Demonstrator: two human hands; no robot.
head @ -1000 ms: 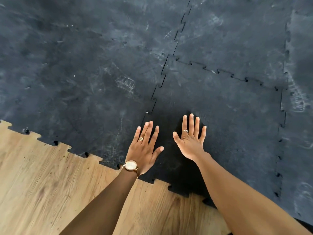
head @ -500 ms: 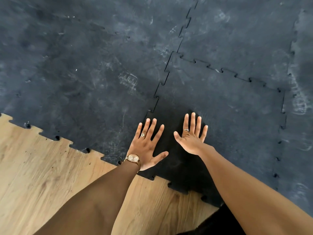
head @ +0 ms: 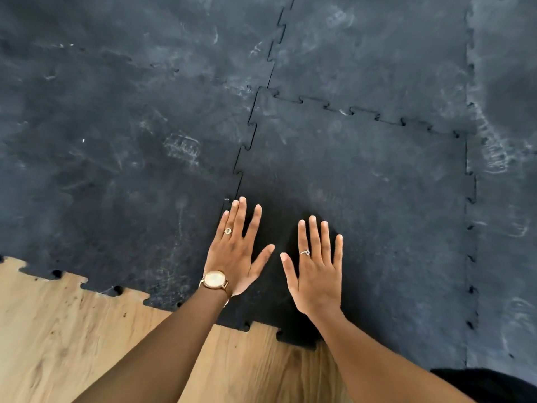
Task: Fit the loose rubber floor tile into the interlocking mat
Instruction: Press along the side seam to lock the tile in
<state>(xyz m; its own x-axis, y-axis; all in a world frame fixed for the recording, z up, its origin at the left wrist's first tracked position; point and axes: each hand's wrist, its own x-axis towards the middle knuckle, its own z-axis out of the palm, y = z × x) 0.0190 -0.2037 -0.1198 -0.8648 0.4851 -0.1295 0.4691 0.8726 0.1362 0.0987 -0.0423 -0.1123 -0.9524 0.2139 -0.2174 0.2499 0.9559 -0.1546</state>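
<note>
Pressing flat with fingers spread, the left hand (head: 236, 251) is lying palm down on the near left part of the loose tile (head: 357, 222), its fingertips reaching the toothed seam that is running along the tile's left edge. The right hand (head: 318, 271) is resting just to the right of it, also palm down and splayed, holding nothing; the two thumbs are pointing toward each other, near but apart. A round watch (head: 214, 280) is sitting on the left wrist, and each hand is wearing a ring.

The tile is sitting in the gap at the near edge of the dark interlocking mat (head: 116, 141), with mat pieces bordering it on the left, far and right sides. Its jigsaw teeth are lining up with the neighbours along the left and far seams, where thin dark lines are showing between the pieces; whether the teeth are fully seated there cannot be told. Along the right seam small dark notches are showing at intervals.

The tile's near edge is lying against bare wooden floor (head: 58, 344), its tabs jutting out over the boards. The forearms are covering part of that near edge, and the left hand is hiding the near end of the left seam. A dark shape (head: 488, 385) at the near right corner is being cut off by the frame and is too unclear to identify. No containers are appearing anywhere.
</note>
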